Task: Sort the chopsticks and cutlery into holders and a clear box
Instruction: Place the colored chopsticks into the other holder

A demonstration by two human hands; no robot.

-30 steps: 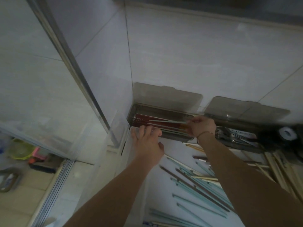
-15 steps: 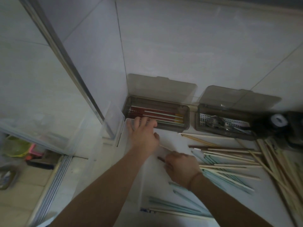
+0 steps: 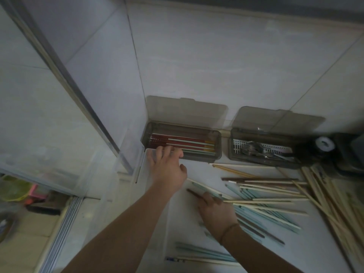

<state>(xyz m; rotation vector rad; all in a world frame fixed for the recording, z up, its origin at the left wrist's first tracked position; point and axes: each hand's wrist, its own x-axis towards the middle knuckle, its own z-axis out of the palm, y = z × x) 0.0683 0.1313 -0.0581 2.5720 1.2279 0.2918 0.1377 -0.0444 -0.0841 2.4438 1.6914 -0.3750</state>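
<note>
Right now the loose chopsticks (image 3: 262, 196) lie scattered on the white counter (image 3: 197, 170) in front of two smoky holders set against the tiled wall. They look thin, stiff and light, probably smooth enough to roll or slide, so a pinch near the middle of a matched pair would likely keep them level and together. The right hand (image 3: 216, 211) is down on the near end of the pile, fingers curled over a dark brown chopstick (image 3: 195, 194) and a pale one beside it; whether it has truly closed on them I cannot tell. The left hand (image 3: 167, 166) reaches forward with fingers spread and fairly straight, their tips resting on the near rim of the left holder (image 3: 216, 154), holding nothing.

That left holder has its lid tipped back against the wall and contains red-and-white chopsticks (image 3: 181, 142) laid lengthwise in a neat row. The right holder (image 3: 262, 162), lid also up, has a perforated insert with metal forks (image 3: 254, 148) and other cutlery, too dim to name. More pale wooden chopsticks (image 3: 325, 194) fan out toward the right edge, and a few bluish ones (image 3: 201, 253) lie nearest the person. A clear plastic box (image 3: 126, 154) stands at the left of the counter.
</note>
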